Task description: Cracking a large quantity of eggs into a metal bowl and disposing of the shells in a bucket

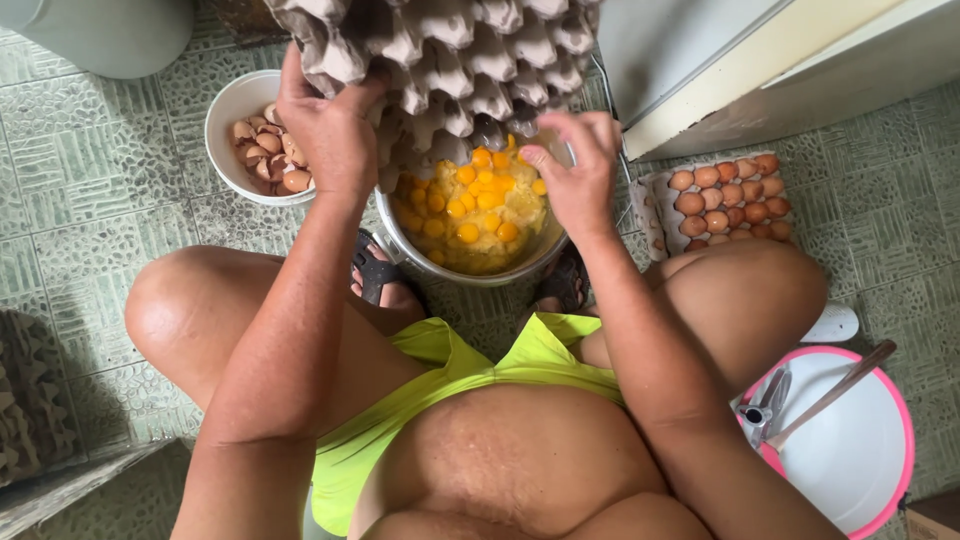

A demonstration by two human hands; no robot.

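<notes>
The left hand (325, 125) grips the near edge of a grey egg tray (450, 60), fingers curled over the rim and thumb beneath, holding it tilted above a metal bowl (540, 255). The bowl stands on the green tiled floor (100, 190) between the person's feet and holds many yellow yolks (475, 205) in raw egg. The right hand (575, 170) hovers over the bowl's right rim, just under the tray, its fingertips pinched together; what they pinch, if anything, I cannot tell. Left of the bowl, just beside it, stands a white bowl (225, 110) with broken eggshells (270, 150). To the right, near the knee, lies another tray of brown eggs (728, 200), whole and in rows. Further right, by the thigh, is a white basin with a pink rim (900, 440), holding a metal tool (765, 405) and a stick (835, 392). A stack of trays (35, 395) shows at the left edge
</notes>
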